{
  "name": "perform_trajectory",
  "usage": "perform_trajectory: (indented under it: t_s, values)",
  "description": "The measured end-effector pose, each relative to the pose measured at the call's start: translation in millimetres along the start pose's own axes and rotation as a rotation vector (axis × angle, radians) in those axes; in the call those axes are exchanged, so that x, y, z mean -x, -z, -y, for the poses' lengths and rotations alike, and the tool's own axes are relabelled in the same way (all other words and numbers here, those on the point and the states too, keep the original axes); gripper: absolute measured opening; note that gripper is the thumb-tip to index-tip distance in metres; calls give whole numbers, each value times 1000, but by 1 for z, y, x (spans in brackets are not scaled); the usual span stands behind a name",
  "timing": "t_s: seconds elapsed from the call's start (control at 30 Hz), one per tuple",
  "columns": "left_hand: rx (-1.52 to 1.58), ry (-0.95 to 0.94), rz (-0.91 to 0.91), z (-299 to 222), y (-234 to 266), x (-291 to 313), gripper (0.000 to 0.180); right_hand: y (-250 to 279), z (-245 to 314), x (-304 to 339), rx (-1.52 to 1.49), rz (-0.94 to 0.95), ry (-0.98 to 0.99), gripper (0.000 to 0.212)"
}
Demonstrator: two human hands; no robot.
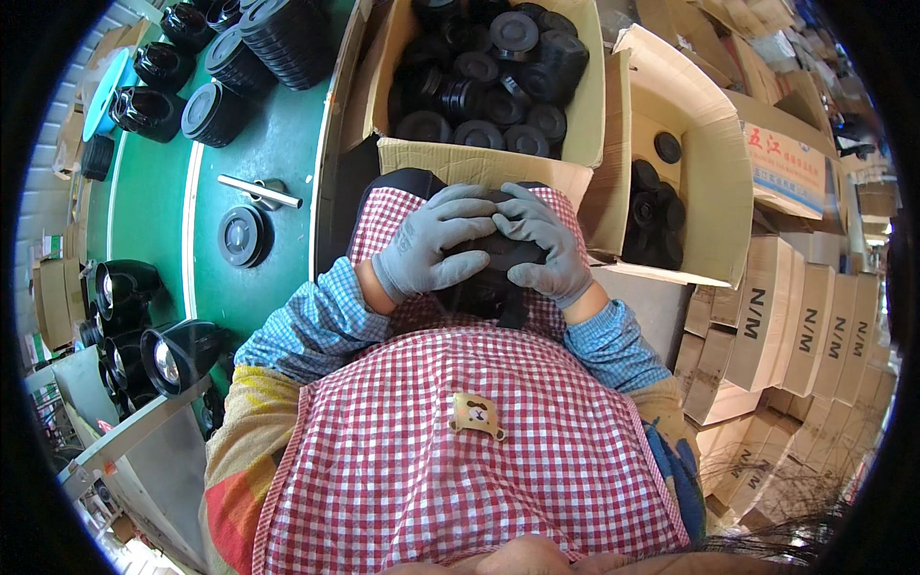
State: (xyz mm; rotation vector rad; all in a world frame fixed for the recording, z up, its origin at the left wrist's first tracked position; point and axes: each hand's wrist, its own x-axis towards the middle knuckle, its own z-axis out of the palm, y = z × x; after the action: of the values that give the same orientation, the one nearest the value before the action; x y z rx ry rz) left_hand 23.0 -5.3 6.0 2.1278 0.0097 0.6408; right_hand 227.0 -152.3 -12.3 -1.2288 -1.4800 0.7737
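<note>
Both my hands wear grey gloves and meet above my lap, wrapped round a black round part [508, 253]. My left hand [436, 241] presses on it from the left, fingers bent over its top. From the other side my right hand [546, 244] curls over it, thumb along its near edge. The fingers cover much of the part, so its full shape is hidden. Just beyond my hands, an open cardboard box [487, 171] holds many black round caps [477, 134].
Left is a green workbench [220, 177] with a black disc [240, 237], a metal tube [259, 191], stacked black discs [287, 48] and black lamp-like housings [182, 355]. A second open carton [714, 192] holding black parts stands right, near stacked cardboard boxes [767, 311].
</note>
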Motion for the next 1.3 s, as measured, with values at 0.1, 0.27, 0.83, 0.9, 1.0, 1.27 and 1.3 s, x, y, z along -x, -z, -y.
perform_trajectory:
  t_s: [0.1,0.27,0.83,0.9,1.0,1.27,1.3]
  values:
    - [-96,23,-16,-12,-3,2,42,4,-5,-4,-11,63,-9,67]
    - [22,39,42,-2,7,-4,34,11,1,-9,161,117,0,74]
    - [-133,107,41,-16,-4,-2,32,6,-9,-12,133,9,-110,46]
    - [51,66,38,16,7,3,33,-15,16,-9,281,-74,-170,43]
    - [-117,-156,81,29,12,-6,28,-12,14,-7,306,-35,-156,42]
    - [212,455,245,58,14,-33,38,15,15,-43,467,122,-11,76]
    - [271,541,227,63,11,-38,38,4,19,-41,540,179,-27,78]
